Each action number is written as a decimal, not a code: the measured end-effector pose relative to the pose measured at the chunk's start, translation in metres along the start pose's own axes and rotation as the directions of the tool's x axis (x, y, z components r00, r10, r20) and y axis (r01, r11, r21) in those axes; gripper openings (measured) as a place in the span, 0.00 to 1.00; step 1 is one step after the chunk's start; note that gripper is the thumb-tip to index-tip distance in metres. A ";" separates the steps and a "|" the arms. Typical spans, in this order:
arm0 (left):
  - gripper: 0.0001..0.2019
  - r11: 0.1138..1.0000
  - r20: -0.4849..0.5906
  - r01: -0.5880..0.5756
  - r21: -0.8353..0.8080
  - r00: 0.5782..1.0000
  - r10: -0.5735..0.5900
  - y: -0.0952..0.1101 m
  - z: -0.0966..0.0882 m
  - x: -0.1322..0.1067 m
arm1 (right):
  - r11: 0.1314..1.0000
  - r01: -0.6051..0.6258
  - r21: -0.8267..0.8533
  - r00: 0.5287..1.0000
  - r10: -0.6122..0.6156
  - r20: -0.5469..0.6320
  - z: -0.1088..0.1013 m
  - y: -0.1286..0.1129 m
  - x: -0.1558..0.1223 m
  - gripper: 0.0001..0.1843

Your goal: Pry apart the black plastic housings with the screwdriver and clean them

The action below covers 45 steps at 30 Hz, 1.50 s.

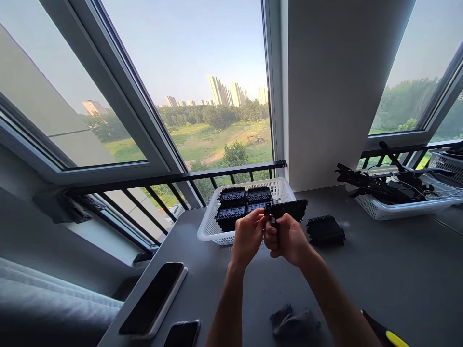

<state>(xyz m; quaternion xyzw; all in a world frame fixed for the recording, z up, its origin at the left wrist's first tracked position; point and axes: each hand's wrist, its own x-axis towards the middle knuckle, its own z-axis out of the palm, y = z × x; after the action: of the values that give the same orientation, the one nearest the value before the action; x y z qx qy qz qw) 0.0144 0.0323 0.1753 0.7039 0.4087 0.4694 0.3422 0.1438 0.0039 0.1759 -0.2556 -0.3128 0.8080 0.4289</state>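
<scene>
The left hand (249,236) pinches the left end of a toothed black plastic panel (291,210), held above the table (202,270). The right hand (289,238) is curled round a dark piece (278,235) below it; whether the two join is unclear. The step looks like two-handed handling at that end, calling for steady fingers. Beyond, at the table's far edge, a white basket (208,236) holds similar black parts (231,212); a black block (326,230) lies right of the hands, two phones (154,299) by the left edge.
</scene>
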 end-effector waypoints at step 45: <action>0.10 0.999 -0.024 0.022 -0.031 0.999 -0.023 0.003 -0.001 -0.001 | 0.999 0.047 -0.014 0.999 -0.047 -0.002 -0.001 -0.001 -0.002 0.12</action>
<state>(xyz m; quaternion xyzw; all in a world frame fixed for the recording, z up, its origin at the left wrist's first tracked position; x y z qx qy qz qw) 0.0146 0.0300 0.1780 0.6881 0.4135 0.4804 0.3533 0.1459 0.0028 0.1766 -0.2521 -0.3238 0.7953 0.4462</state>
